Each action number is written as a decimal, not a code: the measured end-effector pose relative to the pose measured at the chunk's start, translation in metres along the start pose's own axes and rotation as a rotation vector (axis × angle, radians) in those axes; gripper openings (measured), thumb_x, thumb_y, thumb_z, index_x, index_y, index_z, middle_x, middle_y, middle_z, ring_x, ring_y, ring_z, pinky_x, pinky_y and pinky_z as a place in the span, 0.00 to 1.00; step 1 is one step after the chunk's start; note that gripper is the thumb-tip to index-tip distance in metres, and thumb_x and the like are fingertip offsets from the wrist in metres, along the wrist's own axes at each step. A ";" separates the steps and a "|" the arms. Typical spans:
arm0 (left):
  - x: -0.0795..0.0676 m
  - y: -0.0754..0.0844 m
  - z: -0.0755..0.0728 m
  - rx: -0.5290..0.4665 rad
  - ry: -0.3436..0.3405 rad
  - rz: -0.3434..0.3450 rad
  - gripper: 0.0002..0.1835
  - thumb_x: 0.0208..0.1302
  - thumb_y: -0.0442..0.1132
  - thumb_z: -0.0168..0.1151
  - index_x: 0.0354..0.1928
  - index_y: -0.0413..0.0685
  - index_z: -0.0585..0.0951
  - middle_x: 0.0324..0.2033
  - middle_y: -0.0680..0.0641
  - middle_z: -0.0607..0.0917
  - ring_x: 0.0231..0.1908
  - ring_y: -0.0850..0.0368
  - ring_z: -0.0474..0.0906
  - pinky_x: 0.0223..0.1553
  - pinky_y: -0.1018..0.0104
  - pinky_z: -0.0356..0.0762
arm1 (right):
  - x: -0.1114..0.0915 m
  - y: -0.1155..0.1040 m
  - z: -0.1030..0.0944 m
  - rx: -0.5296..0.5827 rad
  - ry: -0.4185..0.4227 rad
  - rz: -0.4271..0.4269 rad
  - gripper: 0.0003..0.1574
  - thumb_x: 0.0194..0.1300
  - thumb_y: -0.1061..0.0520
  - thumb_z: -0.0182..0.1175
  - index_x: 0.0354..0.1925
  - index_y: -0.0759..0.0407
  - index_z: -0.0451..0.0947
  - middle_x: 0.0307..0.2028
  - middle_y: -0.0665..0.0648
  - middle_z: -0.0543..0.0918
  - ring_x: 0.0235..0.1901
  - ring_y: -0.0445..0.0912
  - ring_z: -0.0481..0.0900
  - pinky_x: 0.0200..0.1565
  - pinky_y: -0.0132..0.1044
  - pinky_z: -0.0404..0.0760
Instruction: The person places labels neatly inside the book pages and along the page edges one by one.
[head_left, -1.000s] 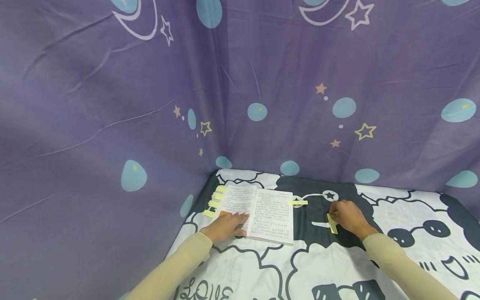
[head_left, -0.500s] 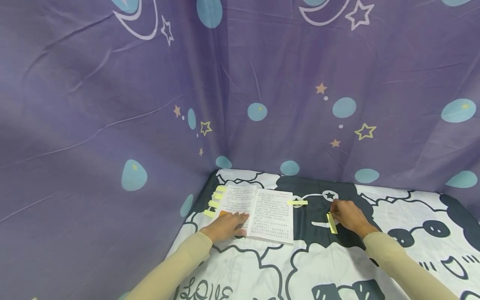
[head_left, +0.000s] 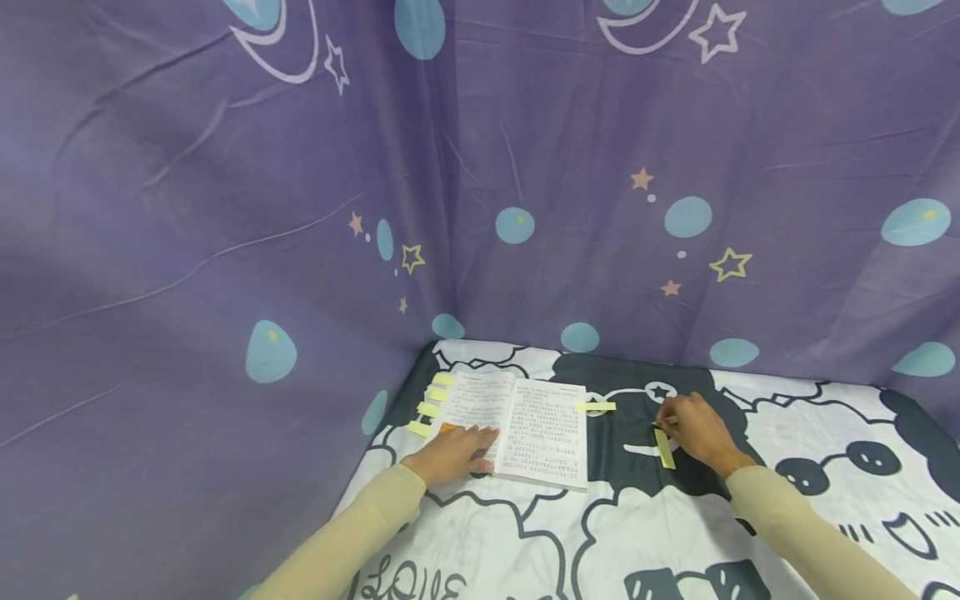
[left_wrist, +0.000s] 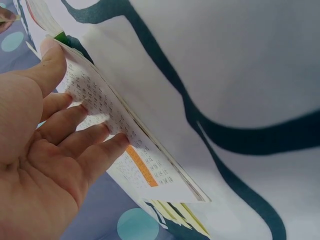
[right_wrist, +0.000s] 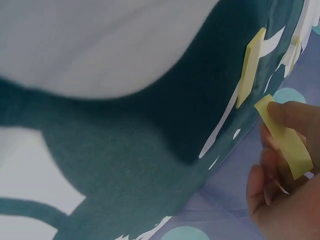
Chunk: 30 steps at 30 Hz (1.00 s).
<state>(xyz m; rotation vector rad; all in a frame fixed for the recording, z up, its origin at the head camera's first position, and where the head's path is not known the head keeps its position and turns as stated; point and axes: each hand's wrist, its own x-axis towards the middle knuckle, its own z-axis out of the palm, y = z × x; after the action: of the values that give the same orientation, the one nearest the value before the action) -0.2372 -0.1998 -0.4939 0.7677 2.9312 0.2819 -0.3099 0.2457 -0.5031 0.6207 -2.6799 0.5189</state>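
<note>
An open book (head_left: 542, 433) with printed pages lies on the patterned cloth. My left hand (head_left: 450, 454) rests on its left page, fingers spread out and thumb at the lower edge. An orange strip (left_wrist: 142, 166) shows on that page beside the fingertips in the left wrist view. My right hand (head_left: 697, 427), to the right of the book, pinches a pale yellow sticky note strip (right_wrist: 286, 137) between thumb and fingers. Just below that hand lies a narrow pad of yellow sticky notes (head_left: 664, 450), apart from the held strip in the right wrist view.
Several yellow tabs (head_left: 429, 409) stick out from the book's left edge. One more yellow tab (head_left: 596, 406) juts from its right edge. The black-and-white cloth (head_left: 495, 533) covers the surface, and a purple curtain (head_left: 570, 275) hangs behind and at the left.
My right hand has come slightly up and left from the sticky note pad, and a strip now shows between its fingertips. The left hand stays on the page.
</note>
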 end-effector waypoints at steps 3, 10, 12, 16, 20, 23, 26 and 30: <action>0.000 0.001 -0.001 -0.005 -0.002 -0.006 0.37 0.70 0.55 0.64 0.76 0.46 0.69 0.71 0.44 0.73 0.71 0.43 0.69 0.70 0.51 0.69 | 0.002 -0.004 0.000 -0.007 0.026 -0.015 0.08 0.56 0.66 0.76 0.27 0.55 0.86 0.28 0.50 0.85 0.32 0.48 0.76 0.34 0.49 0.79; 0.000 0.002 -0.001 0.016 0.010 0.008 0.37 0.70 0.55 0.64 0.75 0.46 0.70 0.71 0.44 0.74 0.70 0.44 0.70 0.70 0.52 0.70 | 0.005 -0.017 0.000 0.042 0.039 -0.032 0.06 0.54 0.58 0.79 0.30 0.55 0.90 0.27 0.50 0.87 0.25 0.44 0.80 0.29 0.46 0.82; 0.000 0.002 -0.002 0.019 0.011 0.008 0.37 0.69 0.55 0.64 0.75 0.46 0.70 0.70 0.44 0.74 0.70 0.44 0.70 0.70 0.52 0.70 | 0.007 -0.023 0.001 0.055 0.045 -0.042 0.06 0.54 0.57 0.79 0.30 0.54 0.90 0.28 0.50 0.88 0.26 0.46 0.83 0.31 0.47 0.84; 0.000 0.002 -0.001 0.009 0.007 0.000 0.38 0.69 0.55 0.64 0.75 0.47 0.70 0.71 0.44 0.74 0.70 0.44 0.70 0.70 0.52 0.70 | 0.010 -0.034 0.005 0.059 0.056 -0.066 0.05 0.54 0.57 0.79 0.30 0.53 0.91 0.29 0.49 0.90 0.31 0.50 0.87 0.36 0.51 0.86; 0.000 0.002 -0.001 -0.001 0.002 -0.006 0.38 0.69 0.56 0.63 0.76 0.47 0.69 0.71 0.44 0.73 0.71 0.44 0.69 0.70 0.51 0.70 | 0.015 -0.043 0.012 0.055 0.064 -0.096 0.05 0.53 0.57 0.80 0.31 0.53 0.92 0.30 0.49 0.90 0.31 0.48 0.88 0.36 0.50 0.86; -0.001 0.002 -0.002 -0.005 0.001 -0.008 0.38 0.70 0.55 0.64 0.76 0.46 0.69 0.71 0.43 0.73 0.71 0.44 0.69 0.70 0.51 0.70 | 0.019 -0.049 0.018 0.055 0.070 -0.107 0.06 0.53 0.58 0.80 0.31 0.52 0.91 0.30 0.48 0.90 0.30 0.46 0.86 0.35 0.47 0.85; -0.001 0.002 -0.002 -0.010 -0.002 -0.011 0.38 0.69 0.55 0.64 0.76 0.46 0.69 0.71 0.43 0.73 0.71 0.43 0.69 0.70 0.50 0.69 | 0.024 -0.056 0.023 0.044 0.084 -0.130 0.07 0.53 0.58 0.80 0.31 0.51 0.90 0.29 0.48 0.90 0.30 0.45 0.82 0.36 0.47 0.82; -0.001 0.002 -0.002 -0.008 -0.006 -0.016 0.38 0.70 0.56 0.63 0.76 0.47 0.69 0.71 0.43 0.73 0.71 0.43 0.69 0.70 0.50 0.70 | 0.029 -0.066 0.028 0.048 0.099 -0.163 0.08 0.53 0.59 0.80 0.30 0.52 0.89 0.29 0.47 0.90 0.28 0.43 0.74 0.34 0.43 0.75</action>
<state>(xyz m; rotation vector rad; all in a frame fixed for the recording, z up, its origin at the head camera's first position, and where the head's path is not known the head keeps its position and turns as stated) -0.2358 -0.1993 -0.4914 0.7418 2.9272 0.2891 -0.3102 0.1685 -0.4984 0.7969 -2.5042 0.5553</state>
